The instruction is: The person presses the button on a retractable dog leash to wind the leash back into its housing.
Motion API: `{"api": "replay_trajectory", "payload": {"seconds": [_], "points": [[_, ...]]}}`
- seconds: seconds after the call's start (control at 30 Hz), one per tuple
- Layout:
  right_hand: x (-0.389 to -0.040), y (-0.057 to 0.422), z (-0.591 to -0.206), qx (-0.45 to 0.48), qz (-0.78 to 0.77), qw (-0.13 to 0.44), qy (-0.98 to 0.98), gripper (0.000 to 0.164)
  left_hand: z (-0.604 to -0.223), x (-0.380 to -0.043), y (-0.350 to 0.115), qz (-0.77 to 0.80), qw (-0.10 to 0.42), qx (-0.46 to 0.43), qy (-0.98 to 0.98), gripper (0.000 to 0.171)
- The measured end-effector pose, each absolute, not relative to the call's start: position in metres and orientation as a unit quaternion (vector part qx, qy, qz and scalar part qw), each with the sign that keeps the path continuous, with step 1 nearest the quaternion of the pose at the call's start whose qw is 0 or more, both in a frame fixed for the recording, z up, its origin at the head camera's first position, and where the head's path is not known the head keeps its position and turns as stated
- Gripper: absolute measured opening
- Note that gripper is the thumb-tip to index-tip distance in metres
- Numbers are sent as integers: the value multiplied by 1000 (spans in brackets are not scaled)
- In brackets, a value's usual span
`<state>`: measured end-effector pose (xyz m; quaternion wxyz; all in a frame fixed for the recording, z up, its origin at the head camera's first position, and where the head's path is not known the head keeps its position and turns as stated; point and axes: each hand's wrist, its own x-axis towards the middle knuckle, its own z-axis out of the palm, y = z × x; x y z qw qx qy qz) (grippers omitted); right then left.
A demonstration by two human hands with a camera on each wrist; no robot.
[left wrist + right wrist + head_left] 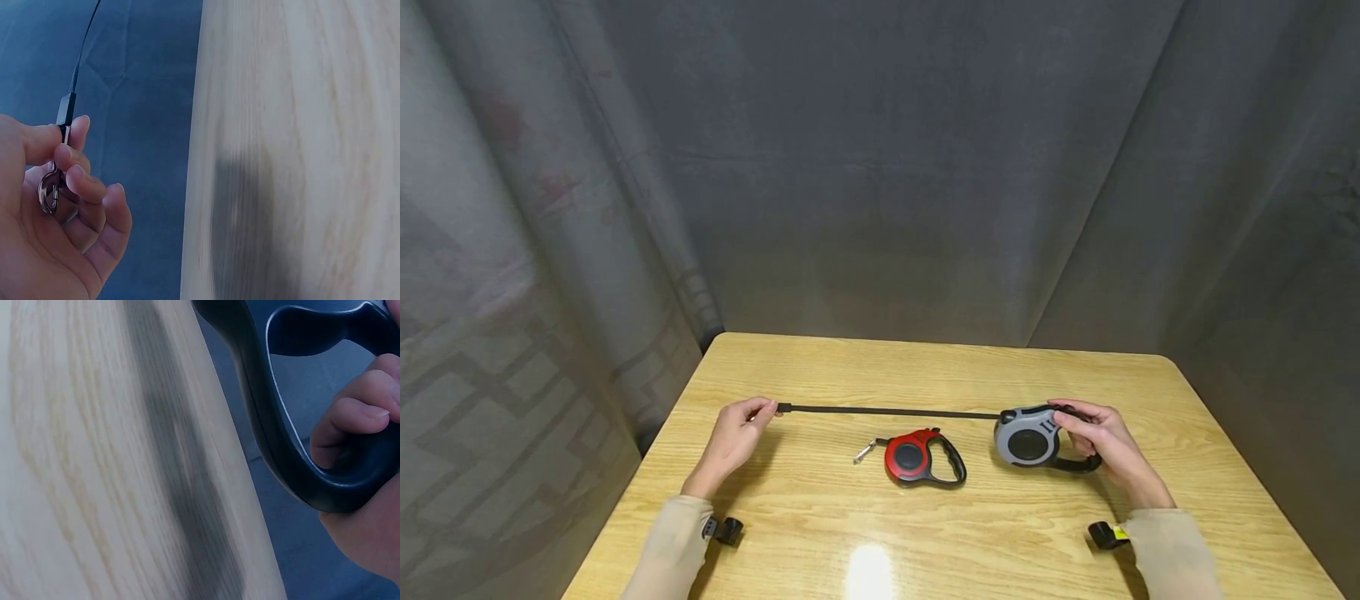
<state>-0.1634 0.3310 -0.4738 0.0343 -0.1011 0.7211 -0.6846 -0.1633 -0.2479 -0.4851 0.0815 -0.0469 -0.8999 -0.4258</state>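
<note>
My right hand [1101,437] grips the black handle [262,419] of a grey retractable dog leash [1027,437], held up over the right part of the table. From its casing a black strap [887,411] runs straight and level across to my left hand [733,437]. There the thumb and fingers pinch the strap's end at the metal snap hook [50,190], which lies against the curled fingers in the left wrist view. Below the strap, a red retractable leash [910,458] with a black handle lies on the table, its small metal clip [865,452] pointing left.
The light wooden table [790,517] has rounded far corners. Grey curtains [880,183] hang behind it and along both sides. A small black camera is strapped to each wrist, and a bright reflection shows near the table's front.
</note>
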Motion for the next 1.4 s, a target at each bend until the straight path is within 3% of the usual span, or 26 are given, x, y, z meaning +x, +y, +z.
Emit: {"api": "replay_trajectory", "payload": {"seconds": [1.4], "points": [[-164,317,-479,-91,-692,52,714,35,-488,-165,-231,-437,50,-55,-896,28]]}}
